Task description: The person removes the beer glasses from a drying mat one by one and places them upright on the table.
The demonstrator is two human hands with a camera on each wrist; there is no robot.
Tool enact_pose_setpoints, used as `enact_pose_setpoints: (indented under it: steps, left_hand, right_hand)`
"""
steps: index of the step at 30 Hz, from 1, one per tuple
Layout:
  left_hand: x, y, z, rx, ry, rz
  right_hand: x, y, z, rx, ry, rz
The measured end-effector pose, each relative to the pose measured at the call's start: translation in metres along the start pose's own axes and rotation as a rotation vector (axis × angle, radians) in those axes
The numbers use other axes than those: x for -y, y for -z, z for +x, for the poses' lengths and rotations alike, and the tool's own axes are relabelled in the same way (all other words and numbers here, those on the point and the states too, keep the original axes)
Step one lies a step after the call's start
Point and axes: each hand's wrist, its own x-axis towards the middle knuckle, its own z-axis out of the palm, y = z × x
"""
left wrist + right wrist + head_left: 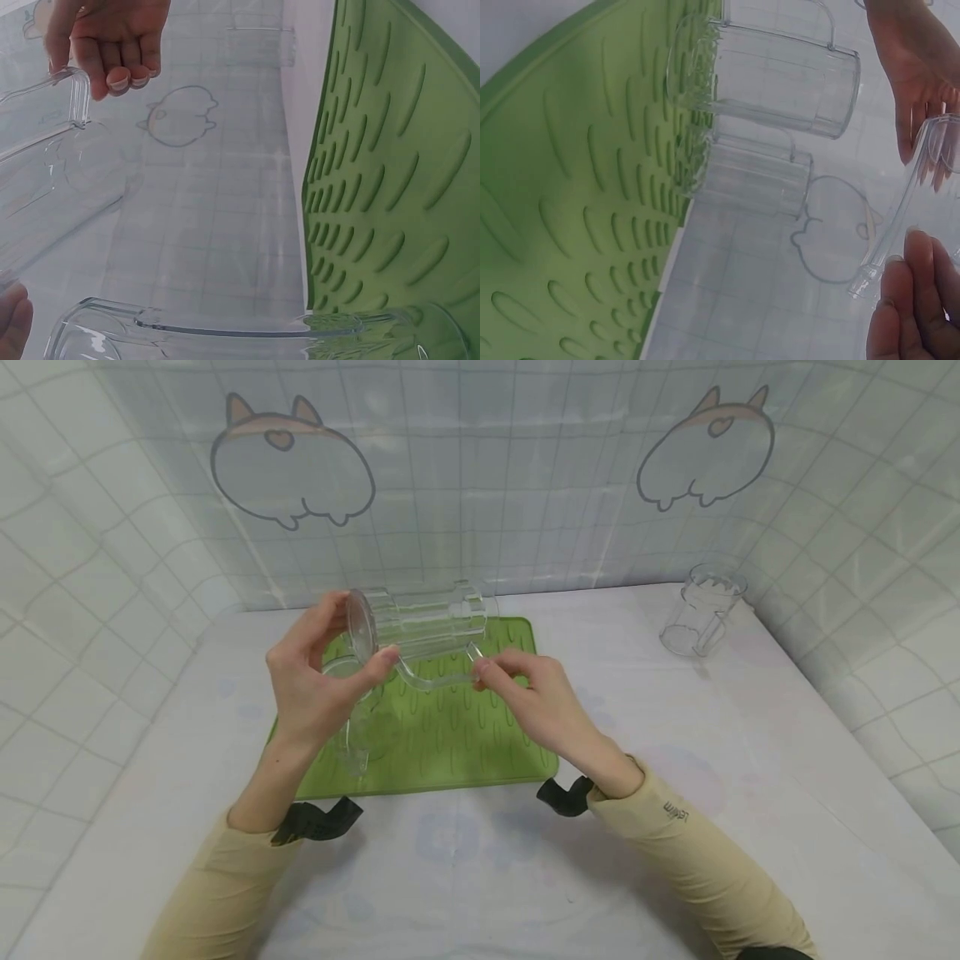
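A clear glass mug [427,618] is held on its side above a green ridged mat [465,743]. My left hand [311,672] grips its round base, with the thumb toward the near side. The thumb and fingers of my right hand [525,689] pinch the handle, which hangs below the mug's body. Under my left hand, another clear mug [356,743] stands on the mat, partly hidden. The right wrist view has two mugs on the mat, a nearer mug [780,75] and a farther mug [754,172].
One more clear mug [701,614] stands at the back right of the white tablecloth [465,877]. Behind the table hangs a tile-patterned sheet [480,485] with cartoon animal drawings, and similar walls rise at both sides.
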Motion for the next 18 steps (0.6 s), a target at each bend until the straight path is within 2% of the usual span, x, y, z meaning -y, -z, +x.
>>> enact_pose_setpoints:
  steps: [18]
  left_hand:
    - [0.0014,0.0002,-0.0008,0.039,0.039,-0.03]
  right_hand:
    - [-0.001,0.001,-0.0002,-0.016,-0.037,0.061]
